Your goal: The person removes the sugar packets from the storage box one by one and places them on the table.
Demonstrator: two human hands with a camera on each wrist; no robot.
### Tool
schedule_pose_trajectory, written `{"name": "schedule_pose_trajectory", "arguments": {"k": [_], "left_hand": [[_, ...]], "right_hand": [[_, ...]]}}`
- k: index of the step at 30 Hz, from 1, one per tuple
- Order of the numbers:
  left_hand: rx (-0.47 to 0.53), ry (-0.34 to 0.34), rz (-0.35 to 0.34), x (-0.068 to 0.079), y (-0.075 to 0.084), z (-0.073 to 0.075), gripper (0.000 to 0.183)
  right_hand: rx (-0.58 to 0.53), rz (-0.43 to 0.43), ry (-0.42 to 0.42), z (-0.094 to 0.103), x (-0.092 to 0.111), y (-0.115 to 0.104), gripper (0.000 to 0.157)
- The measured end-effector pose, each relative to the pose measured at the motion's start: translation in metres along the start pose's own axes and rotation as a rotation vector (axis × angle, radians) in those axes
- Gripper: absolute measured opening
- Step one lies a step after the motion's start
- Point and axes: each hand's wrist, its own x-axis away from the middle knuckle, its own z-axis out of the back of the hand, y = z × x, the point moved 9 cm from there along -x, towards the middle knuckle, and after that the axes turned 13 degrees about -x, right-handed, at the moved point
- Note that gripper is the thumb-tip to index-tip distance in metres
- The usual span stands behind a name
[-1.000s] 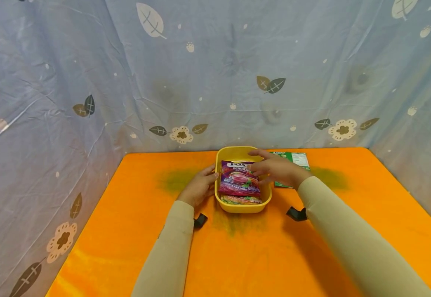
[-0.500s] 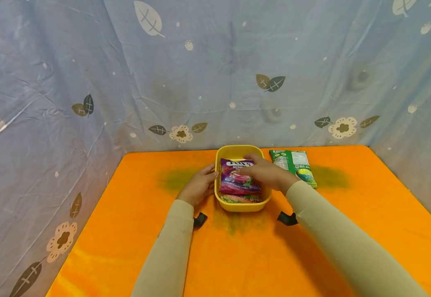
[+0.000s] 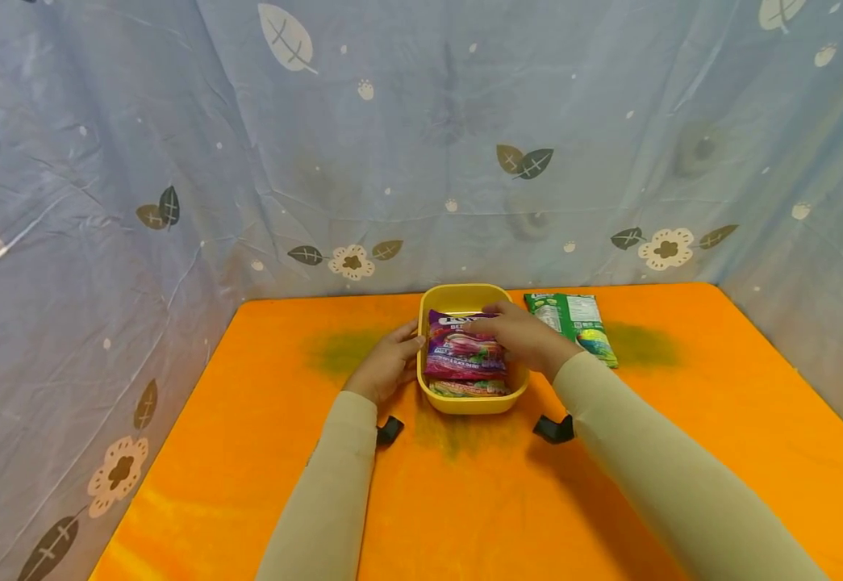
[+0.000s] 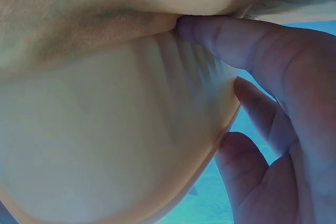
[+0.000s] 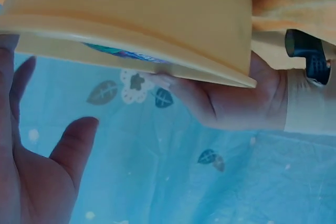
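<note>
A yellow plastic tub stands near the back of the table. In it lies a purple Fox's Berries candy bag, above another colourful bag that is mostly covered. My left hand touches the tub's left side; the left wrist view shows its fingertips against the outer wall. My right hand reaches over the tub's right rim, fingers above the purple bag's upper right part. In the right wrist view, its thumb stands apart from the fingers; the fingertips are partly hidden.
A green printed packet lies flat on the orange table cover, right of the tub and behind my right wrist. A patterned blue-grey curtain encloses the back and sides. Black pieces show beside both wrists.
My right hand has moved left and down, further over the purple bag, uncovering more of the green packet. My left hand has kept its place at the tub.
</note>
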Motion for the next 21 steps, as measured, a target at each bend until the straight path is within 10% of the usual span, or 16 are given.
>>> {"name": "schedule_pose_trajectory", "arguments": {"k": [21], "left_hand": [[-0.027,-0.012,-0.008,0.0033,0.0005,-0.0026,0.05]], "right_hand": [[-0.168,0.045,0.074,0.0051,-0.009,0.0088,0.066]]}}
